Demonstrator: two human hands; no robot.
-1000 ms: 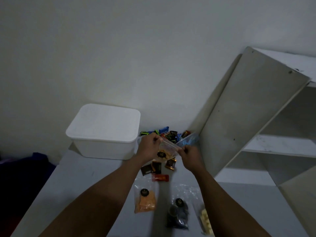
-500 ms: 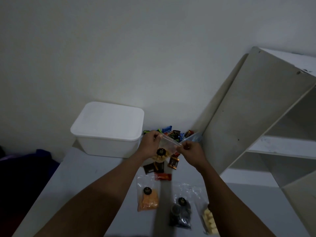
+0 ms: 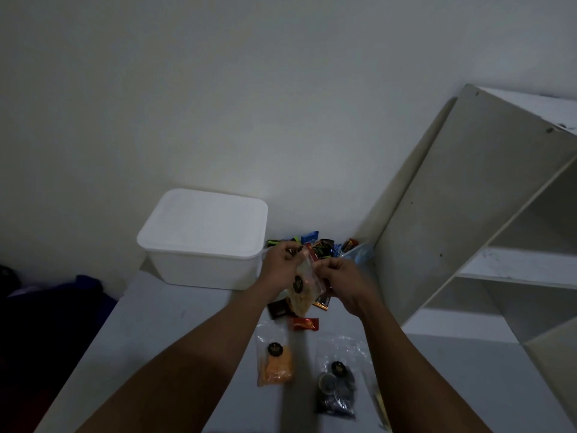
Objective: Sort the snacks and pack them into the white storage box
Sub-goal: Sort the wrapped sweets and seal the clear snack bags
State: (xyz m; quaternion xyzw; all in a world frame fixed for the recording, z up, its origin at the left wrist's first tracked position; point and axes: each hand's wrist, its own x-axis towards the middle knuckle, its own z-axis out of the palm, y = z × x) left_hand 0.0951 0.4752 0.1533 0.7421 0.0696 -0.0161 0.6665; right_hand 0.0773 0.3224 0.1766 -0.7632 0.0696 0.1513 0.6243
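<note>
Above the grey table, my left hand (image 3: 280, 264) and my right hand (image 3: 341, 277) both pinch the top of a clear snack bag (image 3: 300, 290) with pale snacks and a round black label. The bag hangs between them. The white storage box (image 3: 203, 237) stands lidded at the back left, just left of my left hand. A pile of small wrapped candies (image 3: 321, 245) lies behind my hands against the wall. Nearer to me lie a bag of orange snacks (image 3: 274, 364), a bag of dark round snacks (image 3: 337, 389) and a red wrapper (image 3: 305, 324).
A white shelf unit (image 3: 487, 214) leans tilted at the right, close to my right hand. A dark wrapper (image 3: 278, 309) and an orange-edged wrapper (image 3: 321, 303) lie under the held bag. Dark blue cloth (image 3: 46, 307) sits left of the table (image 3: 175, 323).
My hands have moved closer together at the top of the clear bag, and the bag now hangs more upright. The view has shifted slightly.
</note>
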